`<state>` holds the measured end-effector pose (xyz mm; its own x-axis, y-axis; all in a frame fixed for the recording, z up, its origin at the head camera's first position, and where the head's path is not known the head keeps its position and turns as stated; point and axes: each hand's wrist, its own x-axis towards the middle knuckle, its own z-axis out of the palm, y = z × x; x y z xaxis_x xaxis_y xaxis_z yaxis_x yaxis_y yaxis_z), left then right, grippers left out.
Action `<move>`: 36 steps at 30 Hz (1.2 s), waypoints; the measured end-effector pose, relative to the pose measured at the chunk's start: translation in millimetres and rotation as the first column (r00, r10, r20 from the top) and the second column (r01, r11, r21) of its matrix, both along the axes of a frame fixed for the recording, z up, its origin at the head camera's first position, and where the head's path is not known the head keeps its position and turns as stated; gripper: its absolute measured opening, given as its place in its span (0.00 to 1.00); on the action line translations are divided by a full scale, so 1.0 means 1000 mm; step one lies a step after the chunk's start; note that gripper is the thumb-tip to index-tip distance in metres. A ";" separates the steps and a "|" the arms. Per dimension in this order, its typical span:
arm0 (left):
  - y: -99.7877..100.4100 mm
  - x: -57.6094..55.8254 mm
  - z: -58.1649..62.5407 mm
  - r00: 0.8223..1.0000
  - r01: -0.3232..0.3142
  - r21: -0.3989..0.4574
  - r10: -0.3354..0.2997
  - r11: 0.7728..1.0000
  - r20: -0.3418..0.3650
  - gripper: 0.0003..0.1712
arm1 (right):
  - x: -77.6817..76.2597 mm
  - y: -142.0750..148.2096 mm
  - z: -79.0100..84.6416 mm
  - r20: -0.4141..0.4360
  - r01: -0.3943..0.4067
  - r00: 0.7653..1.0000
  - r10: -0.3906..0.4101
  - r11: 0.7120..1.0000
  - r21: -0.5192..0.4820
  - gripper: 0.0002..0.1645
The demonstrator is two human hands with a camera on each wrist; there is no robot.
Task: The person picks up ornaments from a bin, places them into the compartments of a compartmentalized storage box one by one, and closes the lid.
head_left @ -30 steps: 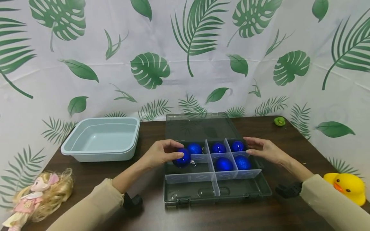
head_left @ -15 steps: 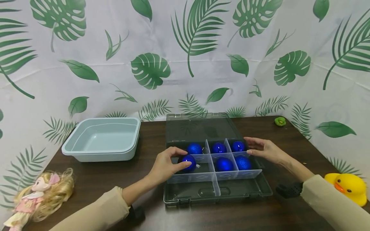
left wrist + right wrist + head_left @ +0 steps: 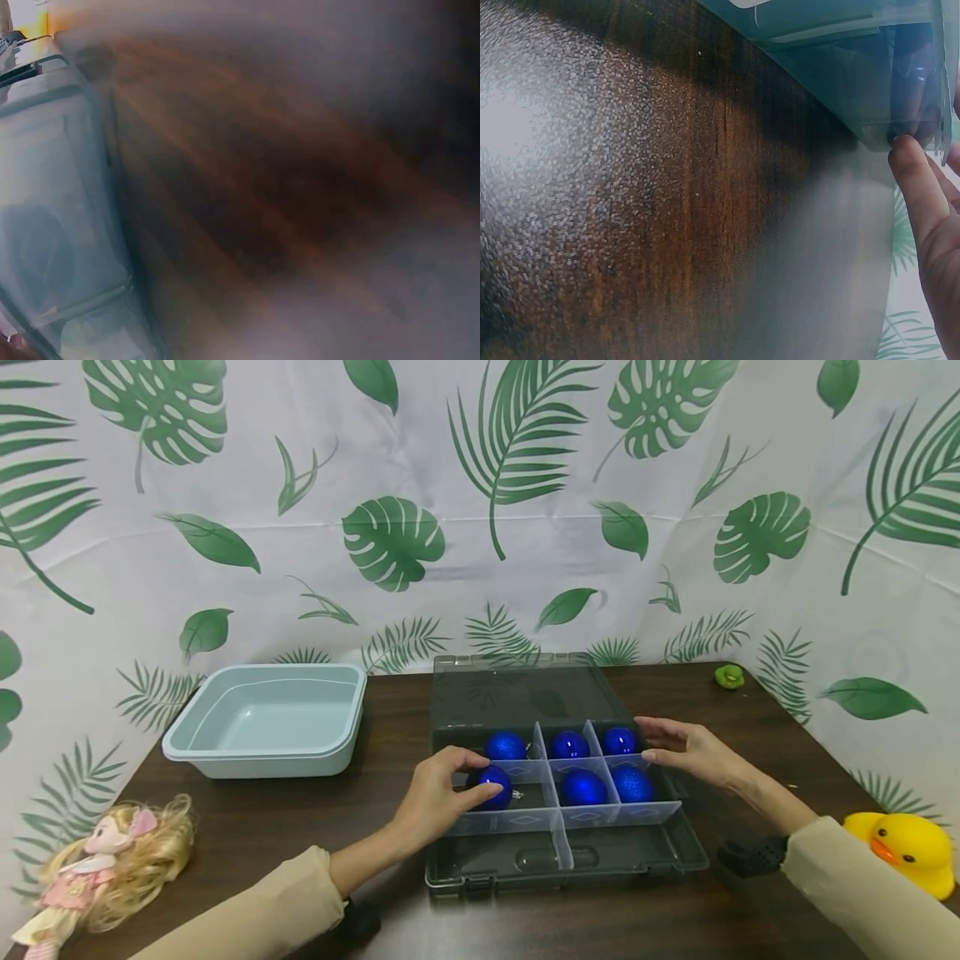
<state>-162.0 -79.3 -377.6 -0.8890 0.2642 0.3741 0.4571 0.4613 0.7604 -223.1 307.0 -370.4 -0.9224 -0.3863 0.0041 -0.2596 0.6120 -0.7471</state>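
Observation:
A smoky transparent divider box [image 3: 495, 882] lies on the table with its lid [image 3: 517, 689] folded back. My left hand [image 3: 438, 793] pinches a shiny blue bauble [image 3: 493, 788] between thumb and fingers, down in the left compartment of the middle row. The bauble's silver cap points right. More blue baubles [image 3: 584, 787] sit singly in the other middle and rear compartments, some glossy, some glittery. At the box's right edge, my right hand [image 3: 693, 752] touches the side with extended fingers. In the right wrist view, one fingertip [image 3: 906, 148] meets the box's outer wall [image 3: 832, 67].
A pale blue basin [image 3: 270, 766] stands at the back left. A doll [image 3: 82, 877] with blond hair lies at the left, a yellow rubber duck [image 3: 911, 852] at the right. A small green toy [image 3: 728, 676] sits near the back right corner of the dark wooden table [image 3: 300, 814].
My left hand has moved right and slightly down, bringing the bauble from the box's left edge into the left middle compartment. The right hand has stayed at the box's right edge.

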 end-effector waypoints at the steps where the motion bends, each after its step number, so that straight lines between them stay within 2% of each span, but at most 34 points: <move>1: 0.000 0.000 0.000 1.000 0.001 -0.018 -0.001 1.000 -0.008 0.17 | 0.000 0.000 0.000 -0.002 0.000 1.000 0.000 1.000 0.002 0.37; 9: -0.003 -0.006 0.005 0.995 0.083 -0.184 -0.091 0.979 -0.035 0.15 | -0.001 0.001 0.000 0.011 -0.001 1.000 0.001 1.000 -0.007 0.38; 13: -0.010 -0.012 0.015 0.991 0.126 -0.186 -0.133 0.974 -0.022 0.13 | -0.003 0.002 0.000 0.008 -0.010 1.000 0.010 1.000 -0.011 0.37; 15: -0.016 -0.018 0.022 0.994 0.113 -0.165 -0.113 0.980 0.005 0.13 | -0.004 0.003 0.001 0.011 -0.017 1.000 0.017 1.000 -0.015 0.37; 17: -0.021 -0.027 0.030 0.997 0.061 -0.126 -0.055 0.990 0.054 0.13 | -0.006 0.003 0.002 0.016 -0.034 0.999 0.035 0.999 -0.024 0.37; 19: -0.027 -0.040 0.035 0.990 0.004 -0.046 0.002 0.999 0.141 0.14 | -0.008 0.005 0.002 0.032 -0.043 0.999 0.044 0.998 -0.035 0.36; 21: -0.032 -0.054 0.038 0.968 -0.062 0.066 0.044 0.996 0.248 0.16 | -0.010 0.007 0.003 0.058 -0.044 0.997 0.047 0.998 -0.055 0.35; 22: -0.035 -0.061 0.039 0.952 -0.090 0.131 0.047 0.987 0.301 0.17 | -0.013 0.008 0.003 0.068 -0.041 0.997 0.046 0.997 -0.067 0.34; 24: -0.040 -0.075 0.040 0.917 -0.138 0.249 0.028 0.959 0.399 0.20 | -0.019 0.010 0.005 0.100 -0.017 0.995 0.027 0.995 -0.097 0.33; 26: -0.042 -0.088 0.039 0.882 -0.192 0.320 0.021 0.928 0.470 0.23 | -0.029 0.011 0.009 0.143 0.014 0.990 0.006 0.990 -0.139 0.34; 29: -0.043 -0.104 0.037 0.835 -0.258 0.360 0.020 0.896 0.550 0.26 | -0.047 0.010 0.016 0.200 0.058 0.980 -0.020 0.980 -0.188 0.36; 32: -0.044 -0.116 0.033 0.803 -0.308 0.371 0.030 0.876 0.595 0.28 | -0.065 0.008 0.020 0.254 0.090 0.967 -0.031 0.970 -0.224 0.36; 36: -0.042 -0.124 0.030 0.769 -0.348 0.372 0.036 0.860 0.638 0.29 | -0.082 0.006 0.021 0.317 0.107 0.948 -0.024 0.964 -0.244 0.36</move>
<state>-286.4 -121.8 -347.3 -0.9763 0.0051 -0.2163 -0.2161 0.0267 0.9760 -305.6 313.1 -349.2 -0.9167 -0.3488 -0.1947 0.0433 0.3979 -0.9164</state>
